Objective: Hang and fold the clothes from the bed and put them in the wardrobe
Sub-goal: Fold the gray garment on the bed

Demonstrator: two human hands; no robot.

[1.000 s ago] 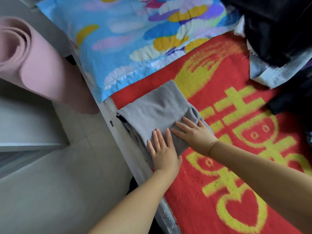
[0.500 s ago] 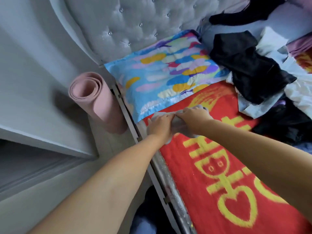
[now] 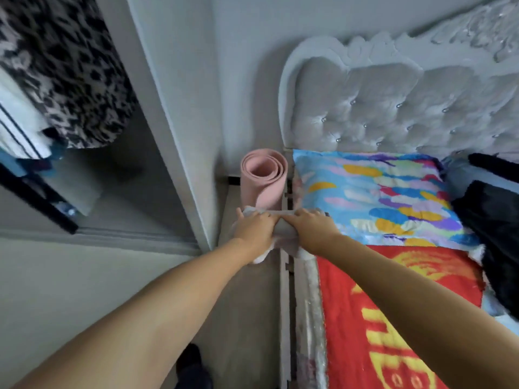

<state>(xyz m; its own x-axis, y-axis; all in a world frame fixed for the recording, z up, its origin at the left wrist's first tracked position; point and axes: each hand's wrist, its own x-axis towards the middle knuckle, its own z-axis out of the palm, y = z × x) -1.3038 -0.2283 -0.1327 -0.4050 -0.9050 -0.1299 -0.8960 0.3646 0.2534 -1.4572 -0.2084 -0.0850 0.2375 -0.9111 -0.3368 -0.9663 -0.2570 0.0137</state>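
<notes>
Bed (image 3: 309, 318): the landmark here; a red blanket (image 3: 393, 318) with yellow figures covers it, and its tufted grey headboard (image 3: 393, 102) stands at the far end.
Wardrobe (image 3: 92, 169): left of the bed across a strip of floor, open, with a leopard-print garment (image 3: 70, 66) hanging inside and a bare shelf below it.
Clothes pile (image 3: 494, 228): dark garments heaped on the bed's right side, beside the patterned pillow (image 3: 379, 197); these are not yet folded.
Pink mat (image 3: 265, 181): rolled, standing on end just off the bed's near-left corner by the headboard.
Folded grey cloth (image 3: 285, 230): held in the air just past the bed's left edge, in front of the pink mat, between bed and wardrobe.
Left hand (image 3: 252, 230): fingers curled over the top of the grey cloth, gripping its left end.
Right hand (image 3: 311, 231): fingers curled over the cloth's right end, gripping it; the two hands are almost touching.
Step in hand: judging by the lift off the bed, one folded piece is being carried to the wardrobe.
Next move: likely a swing left to the wardrobe shelf, keeping both hands tight so the fold does not fall open, then setting it down flat.
Writing: the yellow figures on the blanket look like decorative characters and a heart, cut off by the frame; no brand or label can be read.
</notes>
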